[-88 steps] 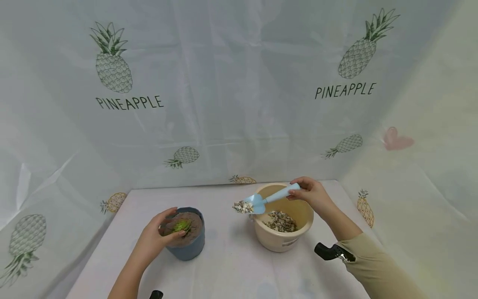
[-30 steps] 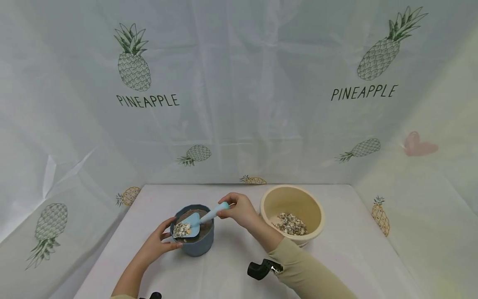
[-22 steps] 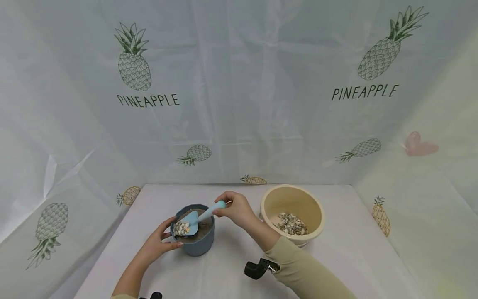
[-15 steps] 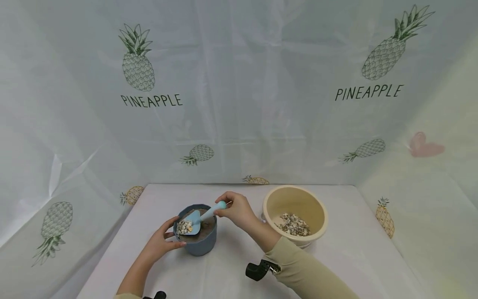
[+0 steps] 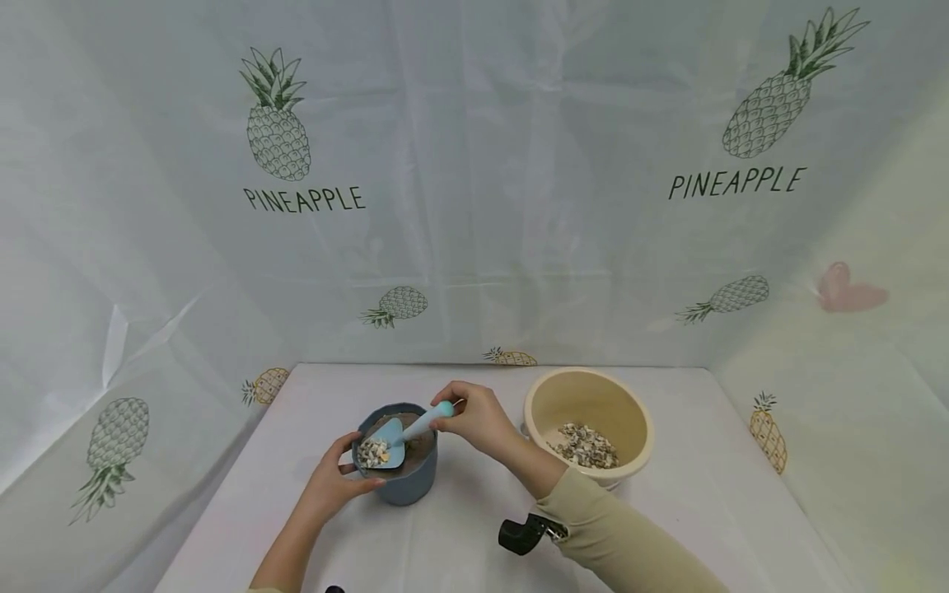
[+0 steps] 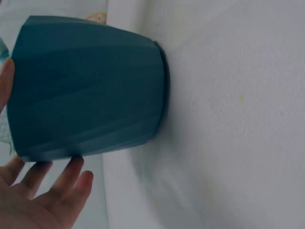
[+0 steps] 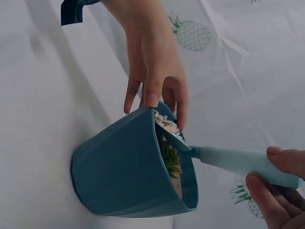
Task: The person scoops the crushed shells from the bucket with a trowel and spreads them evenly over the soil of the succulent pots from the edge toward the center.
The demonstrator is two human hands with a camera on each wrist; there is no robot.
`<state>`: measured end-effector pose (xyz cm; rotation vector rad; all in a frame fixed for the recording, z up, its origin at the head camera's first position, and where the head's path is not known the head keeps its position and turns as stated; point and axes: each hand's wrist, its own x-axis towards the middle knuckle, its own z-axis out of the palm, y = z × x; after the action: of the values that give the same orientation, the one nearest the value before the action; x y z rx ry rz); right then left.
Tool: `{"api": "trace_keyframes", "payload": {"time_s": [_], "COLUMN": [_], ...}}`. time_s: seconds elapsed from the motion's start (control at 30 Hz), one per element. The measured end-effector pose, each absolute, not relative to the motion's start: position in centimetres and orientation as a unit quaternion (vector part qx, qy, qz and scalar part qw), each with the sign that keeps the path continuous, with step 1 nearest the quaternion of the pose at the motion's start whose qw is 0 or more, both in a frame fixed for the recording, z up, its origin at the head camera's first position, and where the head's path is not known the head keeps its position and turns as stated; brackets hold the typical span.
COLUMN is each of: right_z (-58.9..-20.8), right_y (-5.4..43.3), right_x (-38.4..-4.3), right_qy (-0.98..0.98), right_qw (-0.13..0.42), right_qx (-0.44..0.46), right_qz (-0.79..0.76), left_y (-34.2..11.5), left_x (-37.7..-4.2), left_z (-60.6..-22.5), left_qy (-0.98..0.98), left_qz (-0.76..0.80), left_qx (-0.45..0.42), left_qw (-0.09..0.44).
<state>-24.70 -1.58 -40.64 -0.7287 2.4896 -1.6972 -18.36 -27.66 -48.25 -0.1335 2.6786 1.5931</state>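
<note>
My left hand (image 5: 331, 486) holds the left side of a blue plastic flower pot (image 5: 408, 492), the thumb at its near rim and fingers spread along the side. Soil fills the pot, and a green succulent (image 7: 170, 160) shows inside it in the right wrist view; from the head view the blade hides the plant. With thumb and fingers, my right hand (image 5: 478, 420) pinches the handle end of a light blue trowel (image 5: 421, 424). Its blade lies over the soil, tip towards the left rim, bearing small pale stones (image 5: 373, 454).
To the right stands a larger cream pot (image 5: 582, 380) with more small stones (image 5: 584, 446) on its bottom. Both pots are on a white-covered table (image 5: 474, 543). A pineapple-printed cloth (image 5: 474, 206) rises behind and along both sides.
My right hand has carried the loaded trowel left from over the cream pot to the blue pot, where its blade has barely shifted this last second. My left hand stays at the blue pot.
</note>
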Motion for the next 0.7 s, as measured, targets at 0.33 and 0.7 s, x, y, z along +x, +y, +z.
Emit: {"api": "trace_keyframes", "payload": {"time_s": [0.33, 0.7], "right_z": [-40.4, -40.6], "right_y": [-0.3, 0.9], "right_x": [-24.4, -24.5], "right_qy": [0.805, 0.802], "right_qw": [0.013, 0.021], "right_qx": [-0.255, -0.281], "right_qz": [-0.535, -0.527], "left_y": [-25.6, -25.0], "left_x": [-18.1, -17.9], "left_z": [-47.9, -47.9], "left_qy": [0.88, 0.886], "left_qz": [0.472, 0.459], "left_qx": [-0.056, -0.064], "left_qw": [-0.017, -0.02]}}
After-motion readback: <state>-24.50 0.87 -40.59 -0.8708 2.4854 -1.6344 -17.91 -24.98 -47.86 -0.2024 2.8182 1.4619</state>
